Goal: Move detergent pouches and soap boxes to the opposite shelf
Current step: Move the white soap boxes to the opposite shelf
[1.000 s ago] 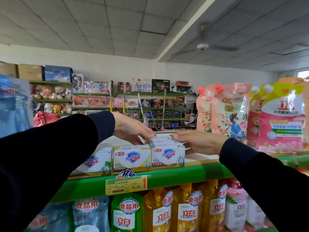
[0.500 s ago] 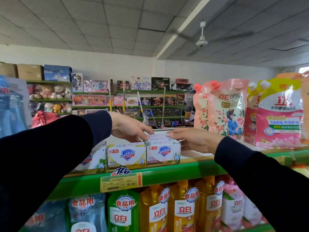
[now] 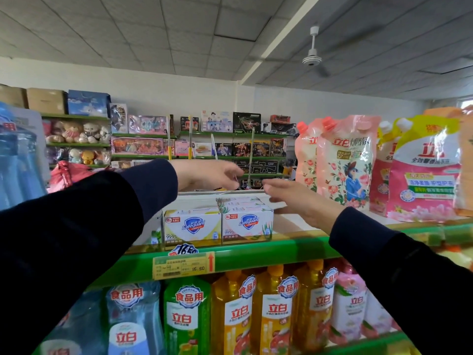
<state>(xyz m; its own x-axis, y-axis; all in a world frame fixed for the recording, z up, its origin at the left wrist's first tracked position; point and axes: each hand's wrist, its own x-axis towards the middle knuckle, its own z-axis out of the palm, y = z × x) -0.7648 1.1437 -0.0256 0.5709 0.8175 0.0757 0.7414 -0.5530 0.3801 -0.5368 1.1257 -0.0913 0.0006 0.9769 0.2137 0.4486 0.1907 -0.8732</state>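
White Safeguard soap boxes stand in rows on the top shelf: a yellow-marked box at the front and an aloe-marked box to its right. My left hand hovers above and behind them, fingers loosely spread, holding nothing. My right hand reaches past the right side of the aloe row with straight fingers, just above the boxes. Pink floral detergent pouches and a pink-yellow pouch stand upright to the right on the same shelf.
Below the green shelf edge with a price tag stand bottles of dish liquid. Blue bottles fill the left edge. A far wall shelf carries toys and boxes. A ceiling fan hangs above.
Both hands have lifted off the soap boxes and moved farther back over the shelf; the boxes stay in their rows. The camera has tilted slightly.
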